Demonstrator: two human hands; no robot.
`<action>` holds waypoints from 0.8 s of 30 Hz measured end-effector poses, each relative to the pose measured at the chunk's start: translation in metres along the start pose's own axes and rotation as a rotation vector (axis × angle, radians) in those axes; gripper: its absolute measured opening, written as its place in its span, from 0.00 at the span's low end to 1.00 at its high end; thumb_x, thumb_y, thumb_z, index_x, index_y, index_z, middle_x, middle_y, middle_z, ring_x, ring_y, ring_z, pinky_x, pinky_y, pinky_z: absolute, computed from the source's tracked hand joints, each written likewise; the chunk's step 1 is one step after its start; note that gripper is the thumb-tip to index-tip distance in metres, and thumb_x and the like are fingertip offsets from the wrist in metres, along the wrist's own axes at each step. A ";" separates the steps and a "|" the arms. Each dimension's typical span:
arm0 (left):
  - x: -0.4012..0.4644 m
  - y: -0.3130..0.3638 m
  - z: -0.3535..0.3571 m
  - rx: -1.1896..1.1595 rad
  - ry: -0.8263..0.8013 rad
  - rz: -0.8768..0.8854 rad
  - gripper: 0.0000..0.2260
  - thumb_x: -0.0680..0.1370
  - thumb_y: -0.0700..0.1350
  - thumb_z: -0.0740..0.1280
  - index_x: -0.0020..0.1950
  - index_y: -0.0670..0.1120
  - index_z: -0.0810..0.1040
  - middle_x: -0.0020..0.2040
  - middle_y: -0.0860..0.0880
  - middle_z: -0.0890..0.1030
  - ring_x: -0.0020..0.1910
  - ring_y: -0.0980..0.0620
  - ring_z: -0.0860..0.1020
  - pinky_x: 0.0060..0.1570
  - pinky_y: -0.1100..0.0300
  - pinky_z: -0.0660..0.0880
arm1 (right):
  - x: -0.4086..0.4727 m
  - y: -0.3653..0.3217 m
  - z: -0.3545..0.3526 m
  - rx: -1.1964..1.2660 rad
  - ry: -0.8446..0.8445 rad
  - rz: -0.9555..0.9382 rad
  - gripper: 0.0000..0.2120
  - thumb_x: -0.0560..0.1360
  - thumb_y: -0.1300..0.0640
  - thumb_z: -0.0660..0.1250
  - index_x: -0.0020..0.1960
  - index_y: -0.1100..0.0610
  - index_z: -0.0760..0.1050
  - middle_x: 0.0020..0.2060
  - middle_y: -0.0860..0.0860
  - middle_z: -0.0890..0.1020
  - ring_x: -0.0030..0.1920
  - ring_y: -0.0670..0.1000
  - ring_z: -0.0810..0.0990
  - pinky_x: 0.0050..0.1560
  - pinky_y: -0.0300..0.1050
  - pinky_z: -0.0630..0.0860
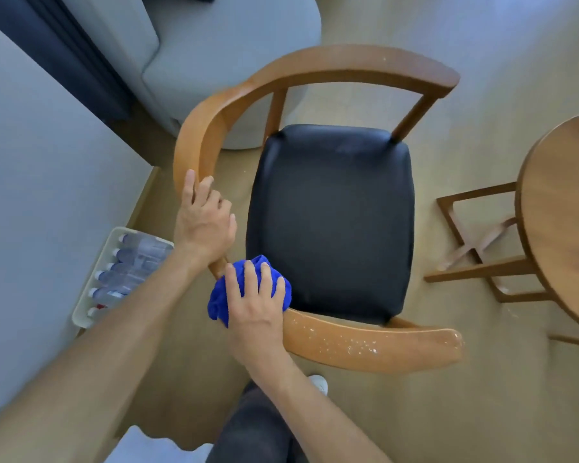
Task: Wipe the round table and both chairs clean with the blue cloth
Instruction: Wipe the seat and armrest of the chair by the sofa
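A wooden chair (348, 61) with a curved backrest rail and a black padded seat (331, 222) stands below me. My left hand (203, 222) grips the left bend of the rail. My right hand (254, 302) holds the bunched blue cloth (216, 300) against the near arm of the rail, fingers curled over it. White specks dot the near arm (365, 345) to the right of the cloth. The round wooden table (562, 212) shows at the right edge, its base frame (482, 262) beneath it.
A grey sofa (214, 45) stands behind the chair. A grey surface (47, 145) fills the left side, with a white tray of several bottles (121, 269) on the floor beside it. My dark-trousered leg (254, 429) and a white shoe (320, 384) are below.
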State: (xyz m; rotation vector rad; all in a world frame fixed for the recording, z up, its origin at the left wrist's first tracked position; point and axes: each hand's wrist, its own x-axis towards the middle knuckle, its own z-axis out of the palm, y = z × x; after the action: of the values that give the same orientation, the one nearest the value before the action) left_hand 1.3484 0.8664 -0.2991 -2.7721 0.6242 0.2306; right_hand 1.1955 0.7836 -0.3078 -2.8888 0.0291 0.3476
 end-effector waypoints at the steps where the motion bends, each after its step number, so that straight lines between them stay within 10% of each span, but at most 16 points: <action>1: 0.000 0.003 0.000 0.028 0.000 -0.003 0.15 0.78 0.48 0.59 0.44 0.40 0.82 0.52 0.37 0.82 0.67 0.37 0.68 0.74 0.40 0.46 | -0.012 0.015 0.004 0.012 0.012 -0.063 0.34 0.65 0.49 0.74 0.69 0.52 0.70 0.66 0.56 0.74 0.67 0.62 0.71 0.63 0.64 0.70; 6: -0.020 0.025 0.000 0.073 -0.130 0.073 0.17 0.77 0.50 0.58 0.44 0.41 0.82 0.52 0.37 0.82 0.64 0.36 0.72 0.74 0.42 0.48 | -0.084 0.119 0.001 0.017 0.125 -0.273 0.32 0.64 0.45 0.68 0.67 0.45 0.72 0.74 0.58 0.64 0.74 0.64 0.60 0.69 0.68 0.58; 12: -0.038 0.057 0.019 -0.186 -0.072 0.002 0.25 0.78 0.55 0.49 0.42 0.45 0.82 0.45 0.46 0.84 0.57 0.47 0.76 0.72 0.48 0.50 | -0.147 0.240 -0.024 0.109 0.154 0.050 0.34 0.58 0.51 0.70 0.65 0.44 0.76 0.76 0.58 0.58 0.76 0.64 0.52 0.65 0.70 0.61; 19: -0.038 0.059 0.029 -0.232 0.049 0.005 0.22 0.76 0.51 0.50 0.35 0.42 0.78 0.36 0.43 0.82 0.45 0.43 0.77 0.62 0.46 0.62 | -0.099 0.105 0.002 0.146 0.332 0.297 0.30 0.66 0.33 0.67 0.63 0.47 0.77 0.71 0.53 0.70 0.74 0.59 0.63 0.68 0.63 0.61; 24: -0.037 0.059 0.035 -0.250 0.133 -0.017 0.20 0.75 0.48 0.52 0.31 0.40 0.75 0.33 0.41 0.80 0.42 0.41 0.76 0.59 0.46 0.63 | -0.066 0.062 0.017 0.075 0.448 0.124 0.18 0.74 0.43 0.67 0.62 0.47 0.76 0.64 0.51 0.76 0.68 0.58 0.71 0.58 0.60 0.72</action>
State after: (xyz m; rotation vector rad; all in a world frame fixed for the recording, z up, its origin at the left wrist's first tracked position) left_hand 1.2863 0.8410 -0.3389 -3.0524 0.6428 0.1287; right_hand 1.1242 0.7263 -0.3222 -2.8331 0.2903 -0.2788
